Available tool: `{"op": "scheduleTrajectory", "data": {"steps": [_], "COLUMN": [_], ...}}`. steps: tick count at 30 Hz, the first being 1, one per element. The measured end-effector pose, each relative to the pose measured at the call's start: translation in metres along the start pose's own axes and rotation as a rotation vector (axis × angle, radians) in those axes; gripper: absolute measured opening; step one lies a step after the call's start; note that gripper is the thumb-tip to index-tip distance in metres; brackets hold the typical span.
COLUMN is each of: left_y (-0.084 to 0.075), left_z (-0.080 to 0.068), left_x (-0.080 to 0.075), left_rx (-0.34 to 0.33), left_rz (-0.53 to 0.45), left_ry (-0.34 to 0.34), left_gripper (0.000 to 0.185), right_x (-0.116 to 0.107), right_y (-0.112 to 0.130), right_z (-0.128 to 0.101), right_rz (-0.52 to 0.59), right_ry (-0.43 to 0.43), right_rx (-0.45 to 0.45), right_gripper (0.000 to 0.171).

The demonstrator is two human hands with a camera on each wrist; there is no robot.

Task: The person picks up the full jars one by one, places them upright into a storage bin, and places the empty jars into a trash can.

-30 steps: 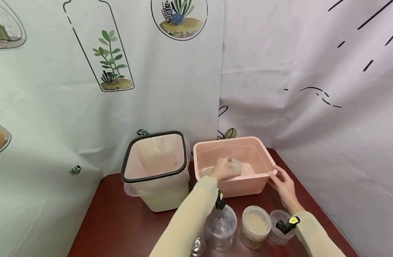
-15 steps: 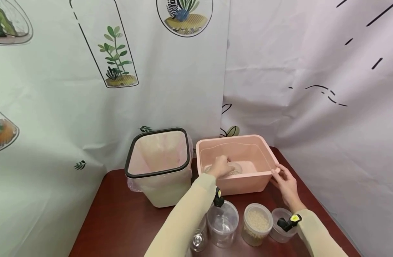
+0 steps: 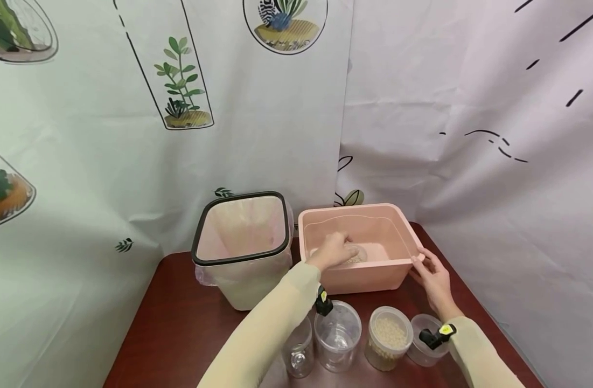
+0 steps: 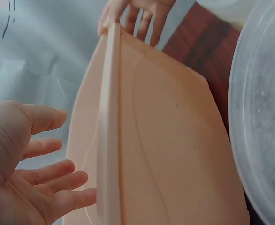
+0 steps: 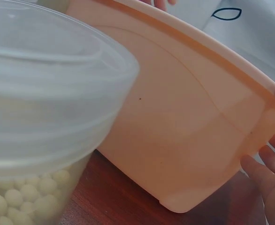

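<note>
A pink plastic bin [image 3: 364, 280] stands on the table, tilted slightly in view. My left hand [image 3: 332, 252] reaches over its front rim; in the left wrist view that hand [image 4: 39, 173] has its fingers loosely spread with nothing between them. Right beside those fingers, inside the bin, sits a round see-through tub [image 3: 359, 253] with pale contents, partly hidden. At the bin's right front corner my right hand [image 3: 434, 283] grips the rim, thumb on the front and fingers on the side. The right wrist view shows this hand [image 5: 271, 185] against the bin's corner.
Left of the bin stands a white trash can [image 3: 248, 280] with a black rim and pink liner. In front are a slim transparent jar [image 3: 300, 350], a wider transparent jar [image 3: 337, 342], a lidded jar of pale beans [image 3: 388, 337] and a low tub [image 3: 424, 350].
The left hand has let the round tub down inside the bin and loosened its fingers, shifting slightly left. The right hand keeps its grip on the bin's corner. The head view has shifted a little.
</note>
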State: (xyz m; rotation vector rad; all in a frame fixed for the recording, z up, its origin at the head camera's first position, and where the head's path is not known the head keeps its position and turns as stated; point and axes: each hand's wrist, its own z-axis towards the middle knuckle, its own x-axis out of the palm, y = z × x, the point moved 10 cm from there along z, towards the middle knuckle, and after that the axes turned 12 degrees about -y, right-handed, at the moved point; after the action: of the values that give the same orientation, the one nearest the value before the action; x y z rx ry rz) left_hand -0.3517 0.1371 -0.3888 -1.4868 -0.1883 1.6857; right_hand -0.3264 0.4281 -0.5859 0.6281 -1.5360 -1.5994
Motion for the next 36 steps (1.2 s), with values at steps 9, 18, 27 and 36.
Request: {"op": "scheduleTrajectory", "data": {"steps": [9,18,27,36], "left_y": [-0.026,-0.051,-0.073,-0.091], "left_z": [-0.01,-0.038,-0.065,-0.098], "left_x": [-0.011,-0.011,-0.001,0.029], "left_rx": [0.072,0.137,0.264,0.275], "left_rz": [0.03,0.052,0.085,0.215], "left_ry": [-0.052,-0.055,-0.037,0.163], "left_gripper": [0.028,0.03,0.035,0.05], "right_x": [-0.006,-0.006,-0.003,-0.001], "right_y": [-0.007,-0.011,-0.009,-0.007], "right_z": [0.007,0.009,0.007,0.005], "right_rz": [-0.025,-0.041,-0.016,-0.018], "right_ry": [-0.032,-0.042,-0.023,-0.003], "right_rx": [-0.008,-0.013,-0.026,-0.033], "right_gripper": [0.054,0.054,0.055,0.058]}}
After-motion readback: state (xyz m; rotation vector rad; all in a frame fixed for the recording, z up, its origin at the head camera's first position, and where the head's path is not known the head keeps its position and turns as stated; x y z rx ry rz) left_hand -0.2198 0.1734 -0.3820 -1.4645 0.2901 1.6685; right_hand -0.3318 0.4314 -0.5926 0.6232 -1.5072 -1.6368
